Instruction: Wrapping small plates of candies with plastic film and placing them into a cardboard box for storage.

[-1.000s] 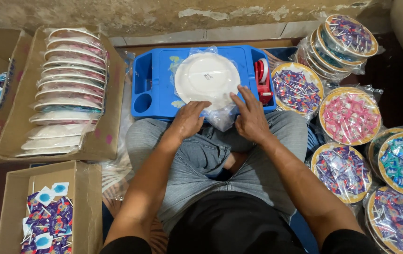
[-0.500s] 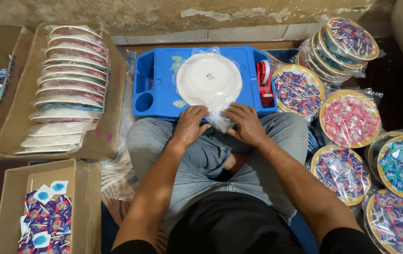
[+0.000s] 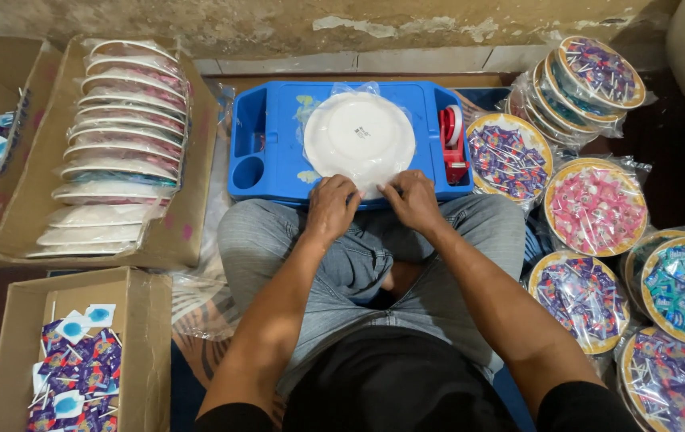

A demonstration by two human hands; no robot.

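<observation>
A white plate [image 3: 358,132] lies upside down inside clear plastic wrap on a blue lap tray [image 3: 278,160] in front of me. My left hand [image 3: 332,206] and my right hand [image 3: 412,200] meet at the plate's near edge, fingers pinching the plastic wrap there. A red tape dispenser [image 3: 452,142] stands on the tray's right side, just beyond my right hand.
A cardboard box [image 3: 190,200] on the left holds several wrapped plates. Another box [image 3: 138,352] at lower left holds small packets on sticks. Several wrapped plates of sweets [image 3: 594,210] lie and stack at the right. A wall runs along the back.
Both hands have moved closer together at the plate's near edge, gathering the plastic wrap under it. The plate has stayed on the tray.
</observation>
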